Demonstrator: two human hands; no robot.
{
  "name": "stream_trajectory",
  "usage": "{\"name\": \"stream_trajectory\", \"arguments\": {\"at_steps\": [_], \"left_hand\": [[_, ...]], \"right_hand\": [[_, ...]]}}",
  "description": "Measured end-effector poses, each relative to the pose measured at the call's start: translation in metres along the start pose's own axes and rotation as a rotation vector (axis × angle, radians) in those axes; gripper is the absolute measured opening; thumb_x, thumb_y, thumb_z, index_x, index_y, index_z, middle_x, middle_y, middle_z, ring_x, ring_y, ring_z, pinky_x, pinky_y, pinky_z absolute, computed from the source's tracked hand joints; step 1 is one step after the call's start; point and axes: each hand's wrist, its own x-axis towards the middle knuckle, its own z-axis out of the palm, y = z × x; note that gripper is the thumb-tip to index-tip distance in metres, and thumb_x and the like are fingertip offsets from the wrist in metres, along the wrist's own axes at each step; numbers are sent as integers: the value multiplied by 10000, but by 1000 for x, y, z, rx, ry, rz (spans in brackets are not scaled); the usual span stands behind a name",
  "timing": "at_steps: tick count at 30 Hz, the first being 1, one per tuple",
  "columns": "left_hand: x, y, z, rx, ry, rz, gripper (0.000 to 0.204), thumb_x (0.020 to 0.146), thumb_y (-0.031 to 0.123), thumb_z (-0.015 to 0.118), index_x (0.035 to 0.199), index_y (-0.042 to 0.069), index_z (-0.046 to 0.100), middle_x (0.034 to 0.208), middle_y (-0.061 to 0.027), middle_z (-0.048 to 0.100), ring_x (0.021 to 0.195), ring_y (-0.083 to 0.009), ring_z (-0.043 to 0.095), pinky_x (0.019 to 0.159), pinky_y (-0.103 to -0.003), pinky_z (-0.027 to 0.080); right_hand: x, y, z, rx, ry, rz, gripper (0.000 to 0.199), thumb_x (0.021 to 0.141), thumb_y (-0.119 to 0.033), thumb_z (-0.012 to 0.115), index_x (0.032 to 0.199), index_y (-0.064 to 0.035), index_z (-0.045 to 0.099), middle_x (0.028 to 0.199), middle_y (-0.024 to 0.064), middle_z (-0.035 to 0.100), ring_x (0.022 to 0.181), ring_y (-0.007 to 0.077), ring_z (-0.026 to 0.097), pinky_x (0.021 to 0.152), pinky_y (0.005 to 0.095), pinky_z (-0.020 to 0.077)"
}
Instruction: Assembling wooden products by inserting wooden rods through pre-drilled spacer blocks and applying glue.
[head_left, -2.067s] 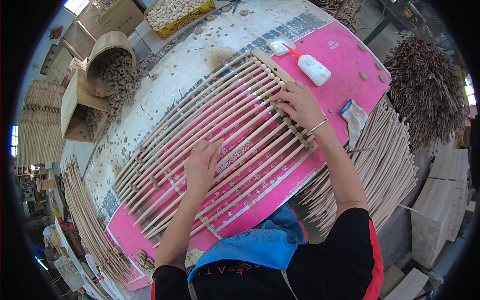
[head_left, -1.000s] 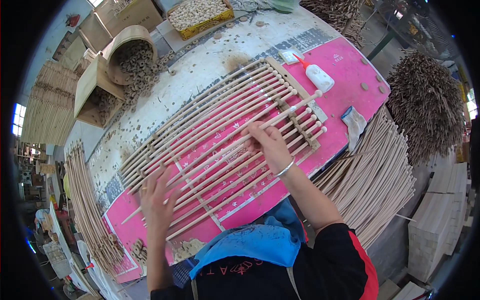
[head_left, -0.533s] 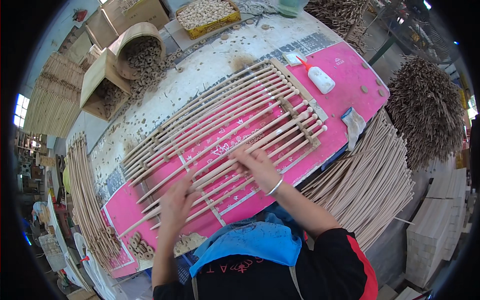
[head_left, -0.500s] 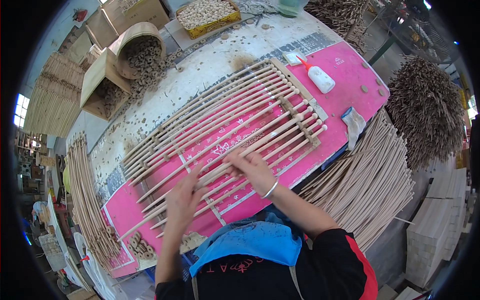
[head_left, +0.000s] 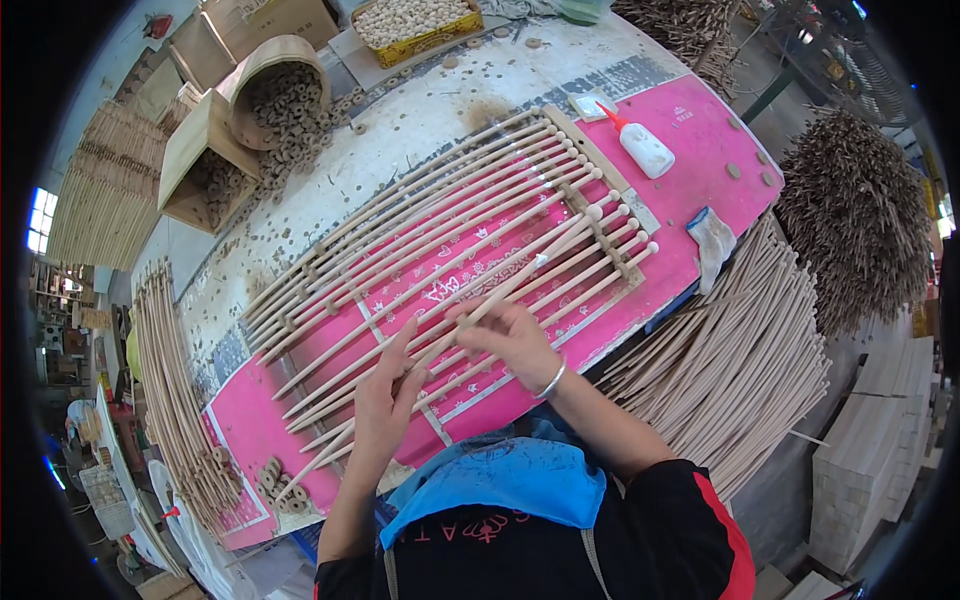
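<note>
On the pink-matted worktop (head_left: 700,130), most wooden rods (head_left: 440,215) already sit in the rack; the left hand (head_left: 385,400) and right hand (head_left: 515,340) together grip one loose rod (head_left: 500,295), not yet seated.

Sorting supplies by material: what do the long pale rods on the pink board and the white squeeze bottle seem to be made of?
The long pale rods look like bare, unvarnished wood: matte beige with rounded tips. The white squeeze bottle looks like smooth plastic, slightly glossy, with a red nozzle. The pink board itself is unclear, perhaps a printed mat.
</note>
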Motion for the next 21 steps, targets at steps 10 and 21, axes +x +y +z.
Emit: {"name": "stream_trajectory", "arguments": {"at_steps": [10,21], "left_hand": [[-14,-16,-12,-94,-13,-49,509,1059,9,646,1563,5,574,1003,-70,759,894,-102,679,849,-268,551],[-5,-12,-9,-59,19,-7,316,1009,-11,693,1321,-13,747,1108,-149,795,953,-201,763,856,-319,585]], "right_hand": [[3,-38,-68,-118,192,-86,398,1036,-237,770,1363,-18,712,907,26,729,792,97,686,737,253,577],[-3,-46,-77,-167,226,-14,423,1034,-287,776,1366,-36,702,935,-8,710,764,52,659,671,204,505]]}}
